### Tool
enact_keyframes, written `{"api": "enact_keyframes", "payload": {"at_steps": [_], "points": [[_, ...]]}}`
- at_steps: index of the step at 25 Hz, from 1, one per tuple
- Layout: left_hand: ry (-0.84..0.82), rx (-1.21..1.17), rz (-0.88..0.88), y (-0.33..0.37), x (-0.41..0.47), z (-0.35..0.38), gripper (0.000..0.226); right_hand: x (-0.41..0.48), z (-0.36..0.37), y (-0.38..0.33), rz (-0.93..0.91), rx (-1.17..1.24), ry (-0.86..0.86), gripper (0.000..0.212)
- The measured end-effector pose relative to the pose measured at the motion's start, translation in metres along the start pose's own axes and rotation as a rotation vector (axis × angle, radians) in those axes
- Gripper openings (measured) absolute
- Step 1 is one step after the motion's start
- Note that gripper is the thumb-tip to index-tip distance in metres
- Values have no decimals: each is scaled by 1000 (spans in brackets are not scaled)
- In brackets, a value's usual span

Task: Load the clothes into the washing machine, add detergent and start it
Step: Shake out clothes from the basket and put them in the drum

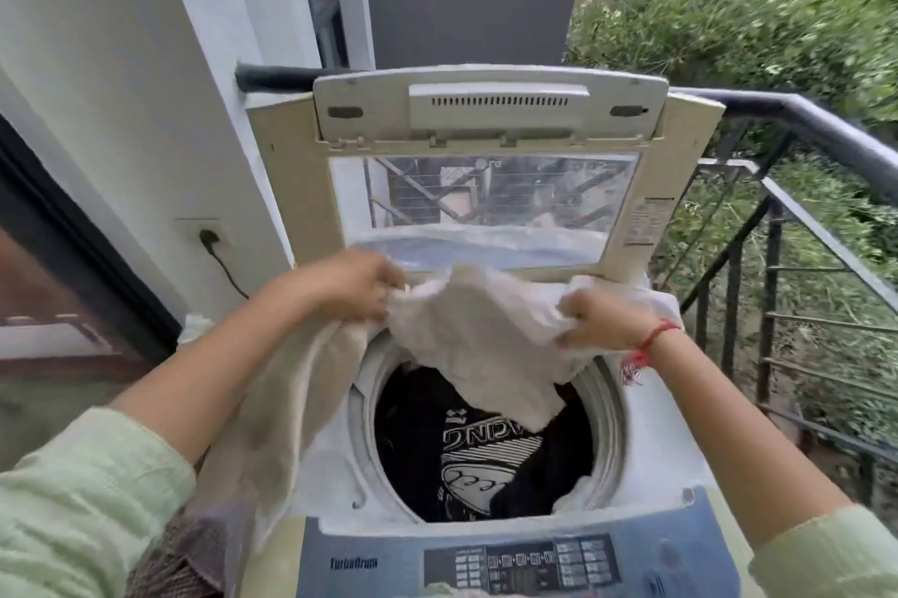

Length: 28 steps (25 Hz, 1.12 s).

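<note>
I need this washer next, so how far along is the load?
Done: the lid is up and a dark printed garment lies in the drum. In hand: the left hand and right hand grip a cream cloth above the opening, part of it trailing outside on the left. Remaining: getting that cloth in, detergent (none in view), and the control panel, which no hand touches.
</note>
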State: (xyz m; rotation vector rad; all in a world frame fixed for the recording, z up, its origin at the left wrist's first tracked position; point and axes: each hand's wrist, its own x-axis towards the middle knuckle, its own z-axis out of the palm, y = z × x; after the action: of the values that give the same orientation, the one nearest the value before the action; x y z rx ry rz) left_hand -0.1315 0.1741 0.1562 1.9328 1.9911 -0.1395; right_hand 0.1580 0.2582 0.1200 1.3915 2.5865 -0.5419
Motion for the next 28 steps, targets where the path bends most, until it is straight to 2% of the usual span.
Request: {"api": "enact_keyframes", "payload": {"at_steps": [1,2,3,5,7,8,9,11,12,13,14,15,17,19,20,21,22,24,25,26,28], "points": [[-282,6,16,1,-5,12,34,-7,24,1,77,-38,-343,20],[-483,2,16,1,-6,23,31,-14,45,-1,155,-34,-534,24],[-593,-2,7,-1,-5,31,27,-19,59,-3,201,57,-550,32],[-631,-4,-10,-7,3,42,24,-6,74,-8,263,228,-337,34],[-561,-49,-28,-12,14,48,21,3,89,-10,181,115,-445,31],[-492,-82,-26,-12,20,50,20,12,94,-11,169,141,-480,26],[-407,-118,-17,-11,27,52,19,30,100,-15,77,67,-456,30],[-240,-193,-6,-3,40,57,19,60,118,-6,-18,-187,-294,65],[-183,-220,-14,1,47,60,20,70,131,2,-1,-305,-279,86],[-149,-227,-23,5,52,64,21,70,146,12,48,-382,-326,102],[-134,-215,-29,9,58,69,22,71,168,25,119,-411,-424,107],[-128,-200,-32,11,63,77,24,66,189,37,219,-350,-482,102],[-131,-197,-42,12,73,95,23,62,235,58,410,-75,-584,73],[-112,-188,-51,12,78,109,19,65,250,63,447,50,-711,46],[-76,-179,-57,13,81,114,19,77,251,66,428,79,-732,41],[-26,-173,-52,14,83,118,19,89,244,64,412,92,-755,42],[35,-177,-37,15,85,121,19,101,236,60,328,3,-732,47],[172,-235,2,17,90,119,19,127,235,56,159,-283,-458,59],[236,-273,26,18,92,115,21,132,242,55,77,-302,-367,68],[292,-305,55,19,93,110,23,130,247,52,42,-276,-426,79],[359,-339,121,22,91,98,23,120,260,50,23,-276,-762,100]]}}
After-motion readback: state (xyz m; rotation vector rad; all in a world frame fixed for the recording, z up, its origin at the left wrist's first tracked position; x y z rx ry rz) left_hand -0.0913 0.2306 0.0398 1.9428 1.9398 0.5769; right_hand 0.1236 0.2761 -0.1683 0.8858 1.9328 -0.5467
